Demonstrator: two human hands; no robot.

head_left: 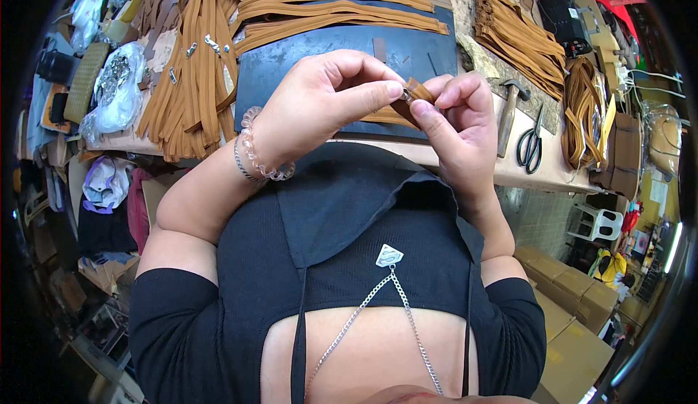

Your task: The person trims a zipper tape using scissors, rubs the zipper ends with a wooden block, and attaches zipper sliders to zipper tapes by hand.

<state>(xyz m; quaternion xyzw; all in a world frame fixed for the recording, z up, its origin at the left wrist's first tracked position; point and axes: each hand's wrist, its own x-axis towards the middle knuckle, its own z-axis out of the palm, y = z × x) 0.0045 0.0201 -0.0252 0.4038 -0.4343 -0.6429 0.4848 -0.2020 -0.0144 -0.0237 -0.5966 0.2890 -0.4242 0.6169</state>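
Note:
Both hands are raised over the dark board, close together. My right hand [465,117] pinches the end of a brown zipper tape [419,91] between thumb and fingers; the tape is curled there. Against that end, my left hand [345,88] closes thumb and forefinger on a small shiny metal piece [405,94], which looks like a zipper slider but is mostly hidden by the fingertips. Part of the tape's length hangs behind the hands, above the dark board [291,77]. Several long brown zipper tapes [342,15] lie across the board's far side.
Left of the board lies a heap of brown zipper tapes [193,77] with metal sliders [211,43] on top. A hammer [508,117] and black scissors [531,146] rest at the right. Beyond are more tape bundles [520,37]. A plastic bag of metal parts [120,77] sits far left.

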